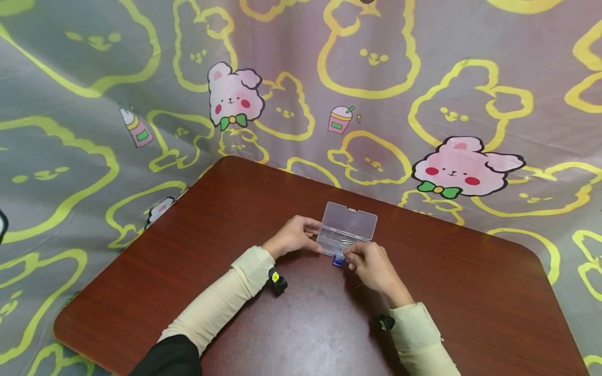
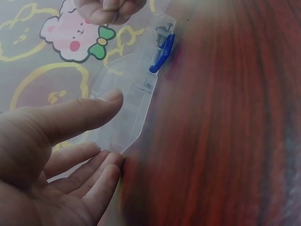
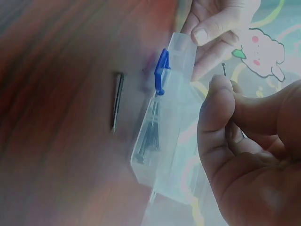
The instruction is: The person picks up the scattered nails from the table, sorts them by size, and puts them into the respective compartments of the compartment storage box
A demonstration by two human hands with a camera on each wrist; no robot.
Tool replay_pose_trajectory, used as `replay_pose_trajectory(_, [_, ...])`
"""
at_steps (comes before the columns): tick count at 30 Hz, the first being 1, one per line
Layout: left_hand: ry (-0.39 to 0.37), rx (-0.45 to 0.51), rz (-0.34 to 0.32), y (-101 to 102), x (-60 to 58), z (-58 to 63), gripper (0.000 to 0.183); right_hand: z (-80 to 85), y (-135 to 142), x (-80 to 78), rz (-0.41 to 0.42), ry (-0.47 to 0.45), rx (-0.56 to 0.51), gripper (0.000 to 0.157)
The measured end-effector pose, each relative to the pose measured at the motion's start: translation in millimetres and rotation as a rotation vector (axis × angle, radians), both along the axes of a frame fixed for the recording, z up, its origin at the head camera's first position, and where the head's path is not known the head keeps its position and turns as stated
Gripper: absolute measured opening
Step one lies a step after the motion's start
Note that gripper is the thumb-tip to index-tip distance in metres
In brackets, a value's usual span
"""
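A clear plastic compartment box (image 1: 327,241) lies on the table, its transparent lid (image 1: 350,221) raised at the back. On its front side hangs a blue latch (image 1: 338,260). My left hand (image 1: 295,235) holds the box's left end, thumb on one side and fingers on the other. Over the box's right part, my right hand (image 1: 373,265) pinches a thin nail (image 3: 224,69) between thumb and forefinger. Several metal nails (image 3: 150,134) lie in the right-hand compartment; small dark pieces (image 2: 147,85) show farther left, too blurred to name.
One loose nail (image 3: 117,101) lies on the brown wooden table (image 1: 263,203), in front of the box near my right wrist. A patterned cloth (image 1: 287,47) hangs behind the table's far and left edges.
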State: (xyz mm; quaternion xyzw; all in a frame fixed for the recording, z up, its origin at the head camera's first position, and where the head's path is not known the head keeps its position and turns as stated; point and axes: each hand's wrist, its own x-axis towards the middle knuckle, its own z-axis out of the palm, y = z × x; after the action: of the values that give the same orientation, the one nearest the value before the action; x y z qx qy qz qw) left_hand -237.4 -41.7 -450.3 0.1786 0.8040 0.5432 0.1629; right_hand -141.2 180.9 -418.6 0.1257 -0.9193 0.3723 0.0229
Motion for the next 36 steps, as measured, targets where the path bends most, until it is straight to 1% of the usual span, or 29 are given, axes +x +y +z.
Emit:
replay_pose_trajectory(8, [0.005, 0.003, -0.012, 0, -1.5, 0.2, 0.066, -0.4, -10, -11.2, -0.049, 0.004, -0.008, 0.014])
replay_pose_trajectory(12, [0.001, -0.004, -0.011, 0, -1.6, -0.7, 0.068, -2.3, -14, -15.1, -0.057, 0.000, -0.021, 0.014])
replay_pose_trajectory(17, [0.003, 0.002, -0.011, 1, -1.9, 0.2, 0.068, -3.6, -16, -21.0, -0.071, 0.035, -0.013, 0.014])
replay_pose_trajectory(20, [-0.004, 0.000, -0.012, 1, -1.8, 0.6, 0.068, -4.4, -18, -24.7, -0.074, 0.033, 0.001, 0.013])
replay_pose_trajectory(28, [-0.008, 0.002, -0.018, 0, -1.6, 0.2, 0.069, -6.5, -21, -32.6, -0.081, 0.023, 0.083, 0.012])
replay_pose_trajectory(36, [-0.018, 0.009, -0.010, -2, -0.6, 0.0, 0.069, -5.2, -26, -39.4, -0.032, 0.006, 0.208, 0.015])
